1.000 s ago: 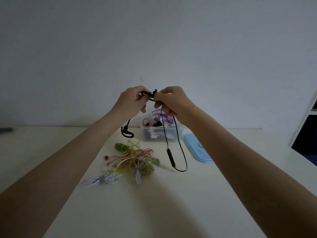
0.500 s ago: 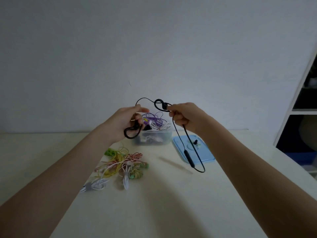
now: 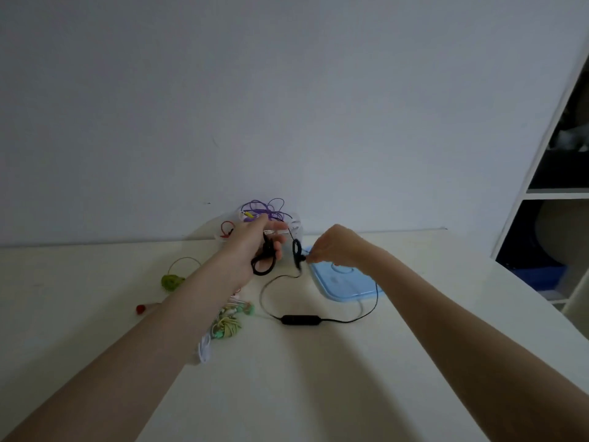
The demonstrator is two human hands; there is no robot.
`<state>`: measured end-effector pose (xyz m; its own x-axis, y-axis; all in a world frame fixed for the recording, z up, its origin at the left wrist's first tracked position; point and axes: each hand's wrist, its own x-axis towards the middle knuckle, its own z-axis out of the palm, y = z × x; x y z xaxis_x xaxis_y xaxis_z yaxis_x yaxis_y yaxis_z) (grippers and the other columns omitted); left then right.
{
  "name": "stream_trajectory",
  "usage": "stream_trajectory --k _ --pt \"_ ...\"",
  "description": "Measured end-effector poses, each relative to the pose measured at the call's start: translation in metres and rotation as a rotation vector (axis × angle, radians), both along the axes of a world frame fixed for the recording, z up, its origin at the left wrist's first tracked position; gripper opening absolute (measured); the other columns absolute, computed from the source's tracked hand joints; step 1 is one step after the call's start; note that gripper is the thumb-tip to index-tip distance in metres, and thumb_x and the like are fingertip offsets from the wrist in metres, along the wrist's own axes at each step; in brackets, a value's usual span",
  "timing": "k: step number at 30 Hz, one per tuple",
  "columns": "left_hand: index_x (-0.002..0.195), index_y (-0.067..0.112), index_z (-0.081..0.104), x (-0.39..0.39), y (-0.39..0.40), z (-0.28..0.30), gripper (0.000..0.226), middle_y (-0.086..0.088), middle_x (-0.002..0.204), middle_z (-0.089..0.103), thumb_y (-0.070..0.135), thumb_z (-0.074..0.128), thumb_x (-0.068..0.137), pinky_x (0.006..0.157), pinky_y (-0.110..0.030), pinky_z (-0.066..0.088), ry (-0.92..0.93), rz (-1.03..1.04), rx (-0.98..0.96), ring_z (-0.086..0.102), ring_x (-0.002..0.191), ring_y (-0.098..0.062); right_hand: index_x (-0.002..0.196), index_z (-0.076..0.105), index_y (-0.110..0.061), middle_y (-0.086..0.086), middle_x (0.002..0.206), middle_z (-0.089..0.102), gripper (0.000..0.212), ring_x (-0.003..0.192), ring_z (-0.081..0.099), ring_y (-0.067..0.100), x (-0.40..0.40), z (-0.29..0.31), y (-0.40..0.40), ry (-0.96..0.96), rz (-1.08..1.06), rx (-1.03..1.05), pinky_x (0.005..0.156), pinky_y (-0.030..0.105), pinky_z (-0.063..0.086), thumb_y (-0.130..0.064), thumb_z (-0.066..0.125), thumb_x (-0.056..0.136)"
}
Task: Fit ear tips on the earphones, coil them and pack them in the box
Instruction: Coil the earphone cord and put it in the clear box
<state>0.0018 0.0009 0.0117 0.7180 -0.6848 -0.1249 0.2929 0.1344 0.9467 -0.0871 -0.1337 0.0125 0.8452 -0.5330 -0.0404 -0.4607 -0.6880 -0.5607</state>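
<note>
Two hands | cream table | pale wall | shelf right

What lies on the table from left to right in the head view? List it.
Red ear tip → green coiled earphones → left hand holding a black ear hook → black remote → right hand → blue lid.

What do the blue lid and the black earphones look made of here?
The blue lid: likely rigid plastic, smooth and slightly glossy, with moulded rings. The black earphones: thin cable bending freely, probably rubber-sheathed, matte; the inline remote looks like hard plastic, though the dim light leaves it uncertain.
</note>
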Motion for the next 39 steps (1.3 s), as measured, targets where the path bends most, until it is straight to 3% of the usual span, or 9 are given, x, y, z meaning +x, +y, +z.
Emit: stream_trajectory --k 4,9,14,21,25,29,31,35,39 --pt "0.075 0.006 0.056 0.0 -0.014 -0.012 0.036 -0.001 0.051 0.052 0.027 0.039 0.099 0.039 -0.014 0.041 0.267 -0.087 -0.087 0.044 0.043 -0.007 0.096 0.068 0.006 0.015 0.092 0.067 0.043 0.082 0.059 0.023 0.002 -0.001 -0.022 -0.108 -0.054 0.076 0.079 0.034 0.049 -0.035 0.061 0.086" --pt "0.082 0.006 0.054 0.004 -0.017 -0.018 0.017 -0.006 0.07 0.053 0.011 0.043 0.093 0.042 -0.018 0.044 0.35 -0.139 -0.097 0.043 0.057 -0.011 0.091 0.07 0.007 0.018 0.085 0.067 0.02 0.07 0.057 0.019 -0.007 -0.001 -0.065 -0.265 -0.241 -0.002 0.078 0.031 0.051 -0.009 0.059 0.085" --pt "0.104 0.024 0.059 0.003 -0.023 -0.024 0.022 -0.008 0.085 0.057 0.019 0.042 0.091 0.061 -0.034 0.048 0.297 -0.141 -0.013 0.05 0.068 -0.018 0.092 0.072 0.0 0.014 0.094 0.07 0.015 0.077 0.058 0.017 -0.008 -0.024 -0.077 -0.155 -0.188 -0.17 0.064 0.019 0.045 -0.003 0.061 0.082" --pt "0.116 0.022 0.059 0.004 -0.03 -0.034 0.055 -0.012 0.09 0.052 -0.008 0.028 0.081 0.055 -0.023 0.039 0.15 -0.147 0.022 0.045 0.072 -0.017 0.081 0.071 -0.003 0.015 0.089 0.069 0.006 0.072 0.056 0.018 -0.001 -0.04 -0.078 -0.076 -0.12 -0.226 0.057 0.023 0.042 -0.003 0.067 0.077" --pt "0.107 0.005 0.051 -0.002 -0.037 -0.046 0.045 -0.013 0.083 0.055 -0.018 0.022 0.082 0.058 -0.021 0.037 -0.005 -0.05 -0.007 0.048 0.072 -0.015 0.084 0.072 -0.001 0.015 0.092 0.069 0.011 0.073 0.056 0.018 -0.001 -0.047 -0.081 -0.106 -0.135 -0.242 0.054 0.019 0.04 0.002 0.062 0.079" --pt "0.111 0.004 0.045 -0.005 -0.038 -0.054 0.025 -0.01 0.092 0.062 -0.011 0.037 0.091 0.077 -0.021 0.046 -0.154 -0.095 0.012 0.057 0.083 -0.014 0.083 0.072 -0.004 0.005 0.083 0.067 0.011 0.066 0.052 0.008 -0.009 -0.047 -0.078 -0.225 -0.15 -0.252 0.051 0.006 0.036 -0.002 0.062 0.08" --pt "0.113 0.007 0.045 -0.003 -0.035 -0.057 0.025 -0.004 0.092 0.066 -0.005 0.046 0.091 0.075 -0.021 0.046 -0.255 -0.102 0.05 0.061 0.081 -0.012 0.08 0.071 -0.007 -0.004 0.074 0.063 0.007 0.057 0.052 0.001 -0.014 -0.043 -0.07 -0.359 -0.173 -0.162 0.048 0.003 0.036 -0.006 0.064 0.081" --pt "0.107 0.004 0.048 -0.004 -0.028 -0.059 0.024 -0.008 0.09 0.066 -0.002 0.058 0.086 0.06 -0.013 0.052 -0.213 -0.025 0.002 0.065 0.069 -0.009 0.077 0.065 0.0 0.006 0.069 0.064 0.007 0.057 0.064 0.011 -0.019 -0.045 -0.04 -0.673 -0.166 0.426 0.056 0.015 0.05 0.003 0.061 0.082" --pt "0.097 -0.002 0.058 -0.004 -0.024 -0.06 0.012 -0.012 0.088 0.065 -0.005 0.054 0.087 0.072 -0.016 0.055 -0.136 -0.102 -0.088 0.066 0.071 -0.01 0.079 0.063 0.002 0.012 0.067 0.065 0.009 0.061 0.066 0.018 -0.017 -0.054 -0.015 -0.77 -0.136 0.688 0.063 0.02 0.056 0.009 0.058 0.083"
